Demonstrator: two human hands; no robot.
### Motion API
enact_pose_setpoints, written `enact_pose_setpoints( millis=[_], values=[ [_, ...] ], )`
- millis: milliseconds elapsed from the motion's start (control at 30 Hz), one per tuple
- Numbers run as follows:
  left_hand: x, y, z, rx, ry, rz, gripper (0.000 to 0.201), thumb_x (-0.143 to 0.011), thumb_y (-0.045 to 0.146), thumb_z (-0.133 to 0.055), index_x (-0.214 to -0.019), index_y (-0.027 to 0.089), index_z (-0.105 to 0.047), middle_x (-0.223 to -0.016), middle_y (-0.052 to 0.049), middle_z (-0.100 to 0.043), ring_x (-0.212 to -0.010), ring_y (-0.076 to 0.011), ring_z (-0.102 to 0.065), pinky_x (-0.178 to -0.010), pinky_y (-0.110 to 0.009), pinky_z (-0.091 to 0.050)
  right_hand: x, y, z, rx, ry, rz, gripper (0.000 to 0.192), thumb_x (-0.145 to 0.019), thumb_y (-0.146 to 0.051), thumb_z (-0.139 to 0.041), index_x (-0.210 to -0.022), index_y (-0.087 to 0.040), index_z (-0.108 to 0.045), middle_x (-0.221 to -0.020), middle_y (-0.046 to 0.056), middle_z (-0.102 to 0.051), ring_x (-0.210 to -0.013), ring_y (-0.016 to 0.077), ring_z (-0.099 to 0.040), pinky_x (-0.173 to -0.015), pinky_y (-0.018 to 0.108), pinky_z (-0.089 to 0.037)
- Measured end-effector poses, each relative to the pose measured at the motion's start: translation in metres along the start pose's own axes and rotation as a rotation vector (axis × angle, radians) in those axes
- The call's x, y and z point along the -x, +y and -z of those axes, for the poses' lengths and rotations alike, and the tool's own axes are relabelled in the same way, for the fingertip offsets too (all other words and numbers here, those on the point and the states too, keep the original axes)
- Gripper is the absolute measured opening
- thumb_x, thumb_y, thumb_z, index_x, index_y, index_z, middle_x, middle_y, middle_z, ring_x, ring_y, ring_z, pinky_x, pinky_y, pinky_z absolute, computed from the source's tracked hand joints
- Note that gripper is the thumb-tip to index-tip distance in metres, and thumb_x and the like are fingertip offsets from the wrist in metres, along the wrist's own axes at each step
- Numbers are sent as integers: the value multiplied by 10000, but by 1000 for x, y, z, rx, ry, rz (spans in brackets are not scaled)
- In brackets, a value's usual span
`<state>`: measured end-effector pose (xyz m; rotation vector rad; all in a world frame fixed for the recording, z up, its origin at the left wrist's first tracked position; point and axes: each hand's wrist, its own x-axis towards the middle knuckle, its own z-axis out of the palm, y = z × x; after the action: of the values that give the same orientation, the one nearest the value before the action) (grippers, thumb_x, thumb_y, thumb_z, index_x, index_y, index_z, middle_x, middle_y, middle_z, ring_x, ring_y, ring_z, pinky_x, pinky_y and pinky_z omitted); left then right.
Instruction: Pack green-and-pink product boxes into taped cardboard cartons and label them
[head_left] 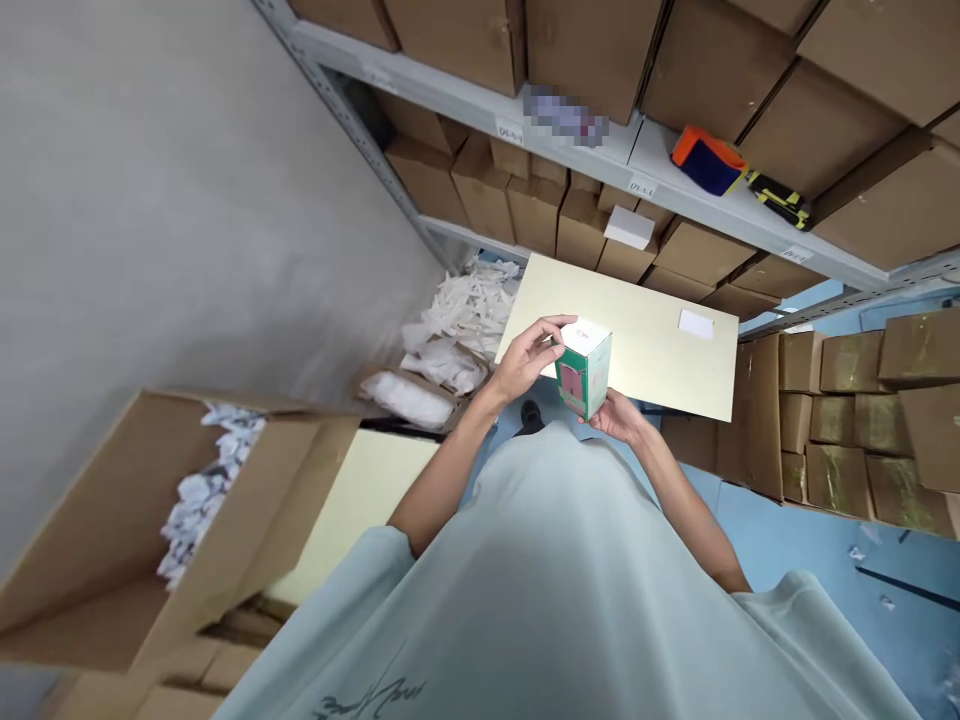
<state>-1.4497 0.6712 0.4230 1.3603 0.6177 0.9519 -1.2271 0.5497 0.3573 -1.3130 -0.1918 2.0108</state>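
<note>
Above the pale board (660, 350), right in front of the person's chest, sat a small box (584, 367), held up in both hands. The left hand (525, 362) came in from the side, fingers curled and thumb forward, pinching the box at its upper edge near the white top. The right hand (616, 417) cupped it from below, fingers closed under the base, and the box leaned a little, green edge and pink panel facing the camera. Its top looked shut and flat, so by that showing the box seemed closed up and whole; whether the flap was tucked fully could not be told from this angle. It had not been set down anywhere: it hung clear of the board, touching nothing but the two hands. To the left a big open carton (112, 560) stood tilted, holding a heap of white and bluish packets (202, 490), and further back a second carton (427, 385) spilled white wrappers (469, 310). Brown boxes (525, 210) packed the shelves (465, 90) behind, one small white box (628, 227) among them, and an orange-and-blue item (707, 160) lay on the shelf edge. More taped cartons (847, 420) were stacked at right on the blue floor (810, 540). One box was in hand, then, with plenty of loose stock in the cartons.
</note>
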Motion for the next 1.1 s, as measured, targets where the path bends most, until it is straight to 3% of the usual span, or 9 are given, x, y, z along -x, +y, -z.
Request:
enact_pose_setpoints(
  millis=[233,333,433,533,700,800,900,1000,1100],
  values=[
    [-94,-31,40,-8,-49,1,478,-950,709,-783,-1086,254,-729,-1390,-176,-761,-1440,-334,-670,-1110,-449,-596,-44,-39,-35,-38,280,130,402,-1123,-513,-560,-1255,-155,-689,-1039,174,-866,-739,251,-856,-525,269,-609],
    [-118,-40,45,-73,-19,8,393,-976,624,-781,-1086,247,-772,-1377,-166,-762,-1377,-320,-696,-1025,-412,-613,-55,-48,-50,30,349,260,537,-1019,-636,-755,-1339,-230,-609,-1120,131,-870,-768,231,-863,-639,291,-672],
    [-138,-44,49,-170,43,21,324,-970,541,-801,-1134,261,-797,-1354,-135,-779,-1309,-305,-704,-978,-389,-604,-65,-58,-59,149,416,357,747,-764,-517,-1029,-1296,-277,-563,-1091,61,-876,-803,211,-860,-722,290,-686],
    [-159,-47,59,-226,99,28,348,-969,522,-803,-1207,268,-801,-1336,-119,-802,-1251,-293,-707,-948,-377,-591,-70,-72,-63,195,402,363,763,-645,-484,-1078,-1198,-265,-600,-975,38,-879,-788,227,-858,-724,301,-682],
    [-185,-55,84,-120,143,13,520,-981,626,-783,-1374,286,-772,-1330,-128,-820,-1343,-300,-702,-1121,-438,-553,-66,-96,-73,173,272,310,598,-722,-453,-1034,-1178,-248,-705,-1010,51,-888,-787,232,-866,-657,276,-671],
    [-176,-68,92,188,96,173,683,-913,731,-819,-1450,319,-728,-1484,-142,-757,-1389,-311,-712,-1092,-456,-596,-62,-106,-79,112,156,314,534,-785,-404,-1003,-1218,-243,-734,-1092,60,-886,-817,216,-864,-675,266,-682],
    [-142,-81,91,453,-120,438,762,-788,813,-880,-1328,284,-791,-1376,-173,-805,-1237,-359,-793,-980,-491,-657,-62,-110,-82,21,65,292,460,-830,-371,-972,-1210,-234,-752,-1083,49,-878,-793,201,-855,-698,269,-695],
    [-101,-89,84,574,-283,561,758,-652,729,-1011,-1202,239,-830,-1240,-168,-854,-1164,-415,-825,-1015,-547,-665,-66,-106,-80,-38,24,217,367,-871,-360,-946,-1150,-206,-764,-946,46,-860,-718,197,-829,-678,270,-686],
    [-76,-90,80,630,-299,608,706,-664,608,-1047,-1223,241,-820,-1219,-147,-868,-1165,-443,-832,-1056,-587,-663,-73,-95,-75,-65,-18,179,364,-875,-384,-950,-1119,-184,-767,-917,72,-853,-756,219,-840,-658,258,-664]
  ],
)
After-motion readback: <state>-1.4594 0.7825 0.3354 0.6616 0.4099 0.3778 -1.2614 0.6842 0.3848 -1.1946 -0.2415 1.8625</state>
